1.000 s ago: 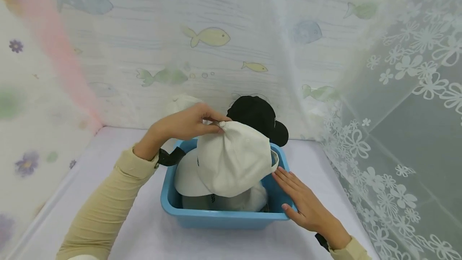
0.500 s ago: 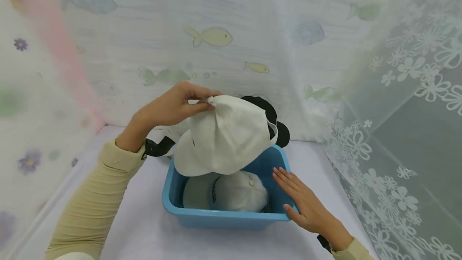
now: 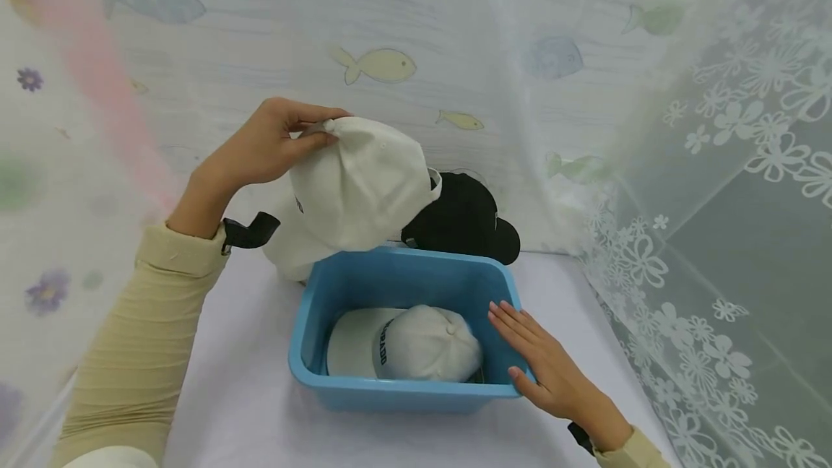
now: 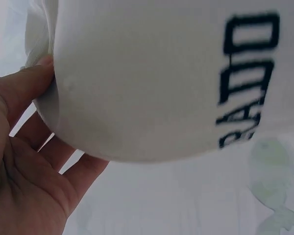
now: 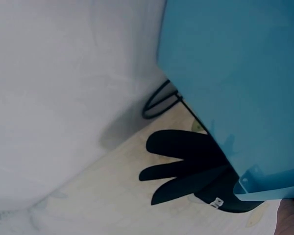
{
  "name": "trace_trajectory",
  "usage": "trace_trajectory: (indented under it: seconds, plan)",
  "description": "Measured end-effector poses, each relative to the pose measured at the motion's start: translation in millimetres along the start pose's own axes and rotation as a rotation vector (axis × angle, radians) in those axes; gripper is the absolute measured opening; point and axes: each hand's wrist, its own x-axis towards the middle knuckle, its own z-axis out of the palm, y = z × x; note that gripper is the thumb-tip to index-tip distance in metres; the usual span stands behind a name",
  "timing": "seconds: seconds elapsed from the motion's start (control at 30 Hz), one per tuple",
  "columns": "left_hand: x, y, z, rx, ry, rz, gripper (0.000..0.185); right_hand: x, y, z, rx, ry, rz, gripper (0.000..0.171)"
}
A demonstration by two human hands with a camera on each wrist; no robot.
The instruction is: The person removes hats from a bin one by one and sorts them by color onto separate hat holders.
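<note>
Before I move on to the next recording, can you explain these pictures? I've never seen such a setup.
There is no machine: a person works bare-handed. The wide picture comes from a head-worn camera, the other two from one on each wrist. The left hand pinches a white fabric cap with dark lettering by its top. The right hand rests on the rim of a rectangular blue plastic bin standing on white cloth. Inside lies another white lettered fabric cap; behind the bin is a black brimmed cap.
</note>
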Motion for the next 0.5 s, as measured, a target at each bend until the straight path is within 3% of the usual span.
trace_trajectory:
  seconds: [0.17,0.37,0.5]
  plan:
    - [4.1,-22.8,0.5,0.03,0.013,-0.059,0.033,-0.8,-0.5,-0.1,0.003,0.001,-0.001,0.064]
    - [3.8,-63.4,17.4,0.0,-0.031,-0.155,0.034,-0.2,0.0,0.6,0.008,0.01,-0.003,0.062]
    - [1.2,-85.6,30.2,-0.02,-0.019,-0.187,0.034,0.3,-0.4,1.6,0.014,0.017,-0.008,0.062]
